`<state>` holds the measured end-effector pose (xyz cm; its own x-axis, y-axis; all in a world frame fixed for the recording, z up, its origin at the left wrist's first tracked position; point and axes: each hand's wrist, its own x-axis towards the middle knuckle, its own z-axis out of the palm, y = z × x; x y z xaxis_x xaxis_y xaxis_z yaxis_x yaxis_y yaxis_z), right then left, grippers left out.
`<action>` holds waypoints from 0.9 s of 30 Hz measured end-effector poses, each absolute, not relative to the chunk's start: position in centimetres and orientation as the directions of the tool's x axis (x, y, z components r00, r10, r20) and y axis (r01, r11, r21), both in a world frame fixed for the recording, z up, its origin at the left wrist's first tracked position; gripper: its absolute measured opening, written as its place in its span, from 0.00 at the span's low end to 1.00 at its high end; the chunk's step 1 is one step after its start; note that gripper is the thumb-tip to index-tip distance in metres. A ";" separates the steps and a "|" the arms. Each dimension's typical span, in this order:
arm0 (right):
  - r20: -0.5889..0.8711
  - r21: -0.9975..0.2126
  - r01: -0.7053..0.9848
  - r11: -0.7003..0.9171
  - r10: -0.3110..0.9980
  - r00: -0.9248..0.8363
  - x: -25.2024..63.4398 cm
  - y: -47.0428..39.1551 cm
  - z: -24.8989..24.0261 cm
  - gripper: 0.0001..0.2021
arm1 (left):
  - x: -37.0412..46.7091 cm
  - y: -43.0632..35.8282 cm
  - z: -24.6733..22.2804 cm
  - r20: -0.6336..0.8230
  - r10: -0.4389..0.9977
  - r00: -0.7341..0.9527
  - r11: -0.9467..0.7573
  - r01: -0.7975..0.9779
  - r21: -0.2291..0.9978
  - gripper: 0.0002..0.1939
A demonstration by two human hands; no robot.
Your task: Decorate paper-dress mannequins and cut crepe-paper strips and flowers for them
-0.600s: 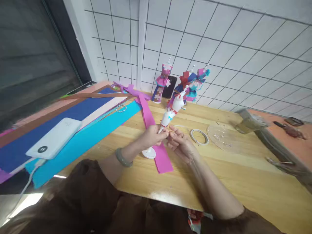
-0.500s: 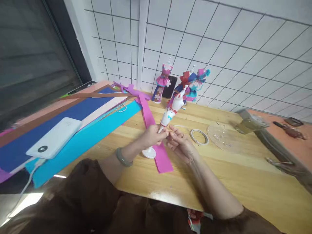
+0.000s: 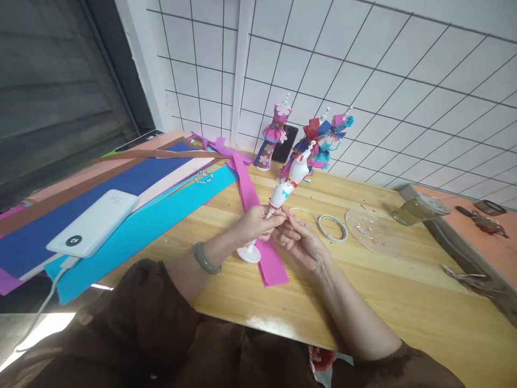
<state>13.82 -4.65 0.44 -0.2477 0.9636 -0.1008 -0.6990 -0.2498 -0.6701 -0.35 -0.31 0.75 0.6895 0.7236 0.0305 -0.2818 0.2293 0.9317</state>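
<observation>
My left hand [image 3: 257, 224] is wrapped round the thin stem of a small white dress form [image 3: 298, 170], which leans away to the right. The form carries red trim at its neck, waist and hem and a small blue bow. Its round white base [image 3: 249, 254] sits over the wooden table, beside a magenta strip [image 3: 272, 264]. Close against the left fingertips, my right hand [image 3: 301, 237] is pinched near the form's lower hem; whatever lies between its fingers is too small to make out.
Dressed forms [image 3: 273, 129] and a dark phone [image 3: 285, 144] stand by the tiled wall. Coloured sheets [image 3: 161, 215] with a white power bank [image 3: 93, 222] lie left. Rightward are a tape roll [image 3: 332, 228], a clear dish with beads [image 3: 369, 231] and a cup [image 3: 420, 209].
The whole view has shifted slightly. My right fingertips have come a little closer to my left fingers at the stem. The left hand keeps its hold.
</observation>
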 end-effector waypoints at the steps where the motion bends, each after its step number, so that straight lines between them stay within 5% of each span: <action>1: -0.102 -0.671 -0.698 -0.250 0.964 -0.246 13.8 -4.6 0.4 0.09 | -0.4 -0.3 0.7 0.031 0.722 0.691 0.229 -0.281 0.932 0.14; 27: -0.125 -0.682 -0.687 -0.251 0.966 -0.228 13.4 -4.8 0.2 0.09 | -0.1 0.2 0.0 0.033 0.771 0.636 0.160 -0.243 0.957 0.10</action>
<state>13.36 -4.79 0.22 -0.2279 0.9656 -0.1253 -0.6872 -0.2507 -0.6819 -0.12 0.19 -0.02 0.6358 0.7711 0.0330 -0.2433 0.1597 0.9567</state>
